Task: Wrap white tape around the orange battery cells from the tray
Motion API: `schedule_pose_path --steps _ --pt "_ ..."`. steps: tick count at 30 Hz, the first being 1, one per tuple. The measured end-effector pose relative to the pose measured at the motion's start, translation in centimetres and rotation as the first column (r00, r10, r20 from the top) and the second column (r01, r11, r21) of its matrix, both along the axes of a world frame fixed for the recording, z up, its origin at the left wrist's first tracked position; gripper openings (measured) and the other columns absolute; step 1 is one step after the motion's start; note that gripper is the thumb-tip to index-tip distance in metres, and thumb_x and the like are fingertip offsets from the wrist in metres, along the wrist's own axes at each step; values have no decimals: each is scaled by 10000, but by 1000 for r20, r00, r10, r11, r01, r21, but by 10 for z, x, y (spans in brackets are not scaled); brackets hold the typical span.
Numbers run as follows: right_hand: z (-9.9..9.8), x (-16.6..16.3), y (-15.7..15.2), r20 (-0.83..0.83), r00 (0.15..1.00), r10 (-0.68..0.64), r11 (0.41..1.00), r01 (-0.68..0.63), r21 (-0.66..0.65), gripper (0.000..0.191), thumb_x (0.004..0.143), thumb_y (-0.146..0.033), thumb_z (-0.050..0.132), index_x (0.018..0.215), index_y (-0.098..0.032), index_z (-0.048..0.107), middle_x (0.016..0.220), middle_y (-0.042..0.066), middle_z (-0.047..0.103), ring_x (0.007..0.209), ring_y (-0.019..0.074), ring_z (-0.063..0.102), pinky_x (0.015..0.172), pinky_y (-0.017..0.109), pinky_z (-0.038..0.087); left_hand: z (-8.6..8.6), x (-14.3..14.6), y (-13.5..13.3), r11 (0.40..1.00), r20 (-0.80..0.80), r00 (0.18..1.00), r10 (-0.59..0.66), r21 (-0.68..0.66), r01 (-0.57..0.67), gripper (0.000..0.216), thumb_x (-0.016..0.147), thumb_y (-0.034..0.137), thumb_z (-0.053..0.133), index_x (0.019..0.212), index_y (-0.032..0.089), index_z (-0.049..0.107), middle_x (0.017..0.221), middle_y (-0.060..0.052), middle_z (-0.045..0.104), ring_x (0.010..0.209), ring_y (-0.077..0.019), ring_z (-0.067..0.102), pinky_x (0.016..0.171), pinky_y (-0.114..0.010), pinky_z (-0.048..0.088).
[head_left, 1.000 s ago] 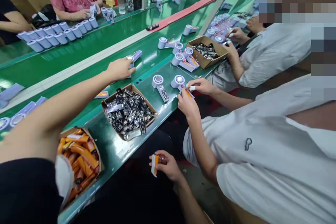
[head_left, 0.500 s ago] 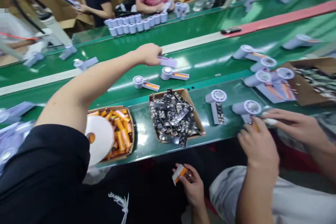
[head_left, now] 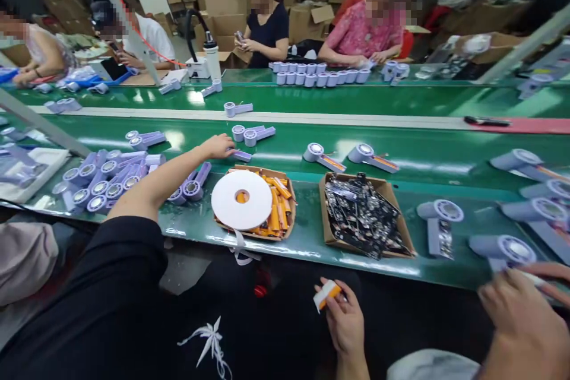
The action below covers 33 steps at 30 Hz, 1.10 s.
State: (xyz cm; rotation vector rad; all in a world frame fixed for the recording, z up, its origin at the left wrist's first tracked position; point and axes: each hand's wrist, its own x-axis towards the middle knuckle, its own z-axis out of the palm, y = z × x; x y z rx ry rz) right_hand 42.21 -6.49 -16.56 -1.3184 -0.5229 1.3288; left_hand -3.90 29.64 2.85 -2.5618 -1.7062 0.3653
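My left hand (head_left: pixel 219 146) reaches across the green belt (head_left: pixel 312 148), its fingers closed on the handle of a lilac hand fan shell (head_left: pixel 239 155) lying just behind the box of orange batteries (head_left: pixel 276 209). My right hand (head_left: pixel 345 316) rests low over my lap and pinches an orange battery with a white strip on it (head_left: pixel 327 295). A white tape roll (head_left: pixel 241 199) lies on top of the battery box. To its right stands a cardboard box of black circuit boards (head_left: pixel 363 214).
Several lilac fan shells (head_left: pixel 107 175) are heaped at the left, and more lie along the belt (head_left: pixel 369 156). A co-worker's hands (head_left: pixel 521 314) work on a fan at the lower right. Other people sit across the line behind rows of white fan heads (head_left: pixel 318 76).
My view has swung left. My left hand has carried the lilac fan shell toward me and down to the belt behind the battery box. My right hand still grips the battery.
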Motion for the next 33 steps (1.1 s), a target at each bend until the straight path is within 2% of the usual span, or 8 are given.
schedule_pose_path --steps 5,10,14,17,19,23,27,33 --pt "19 -5 2 48 998 29 997 -25 -72 583 565 -469 1047 1033 -262 767 1045 165 874 868 421 863 779 575 721 -14 -1 42 982 42 990 -135 -128 139 445 1045 467 492 1257 209 786 1327 -123 774 1198 -235 647 1047 -300 454" --pt "107 -32 37 150 989 18 995 -32 98 520 560 -365 1077 975 -254 786 971 144 876 734 384 853 617 489 723 -22 13 79 937 35 960 -277 -211 278 257 882 398 699 1066 281 835 1110 -88 829 1054 -275 719 912 -328 516" --pt "202 -81 128 338 940 -36 860 -143 490 448 651 -280 1050 1000 -297 769 996 54 869 789 308 860 711 503 742 -38 32 89 923 54 939 -338 -177 343 205 857 273 675 965 218 841 1033 -151 824 1133 -351 732 991 -423 525" --pt "236 -131 224 494 868 -55 711 -313 629 430 720 -319 1002 1075 -304 760 1087 17 826 1024 271 850 920 484 714 -44 32 87 914 89 928 -363 -161 373 232 893 271 636 978 214 844 1012 -157 819 1148 -358 736 1029 -443 520" --pt "233 -162 286 628 777 51 659 -498 563 412 775 -367 940 1128 -276 749 1121 26 812 1103 255 822 938 441 690 -44 24 84 909 117 921 -371 -155 386 283 941 315 597 1057 237 843 1012 -137 818 1103 -329 747 996 -410 527" --pt "187 -202 368 807 547 225 628 -714 309 399 825 -417 852 1142 -194 758 992 26 817 940 200 773 940 387 640 -48 13 74 950 262 926 -272 -82 302 409 1070 450 439 1261 308 772 1081 -81 815 1006 -263 749 876 -334 512" --pt "150 -213 391 903 355 241 629 -766 133 385 864 -368 811 1183 -155 775 893 24 812 827 180 730 848 317 581 -56 19 68 979 323 930 -178 -35 200 503 1119 513 311 1399 300 671 1100 -103 808 977 -293 752 837 -355 496" --pt "138 -209 391 968 84 235 562 -824 -65 345 932 -258 751 1270 -196 777 920 44 849 794 202 754 810 297 560 -60 33 69 986 339 930 -140 -38 162 469 1120 520 336 1373 282 651 1117 -129 805 1017 -324 760 869 -382 504"
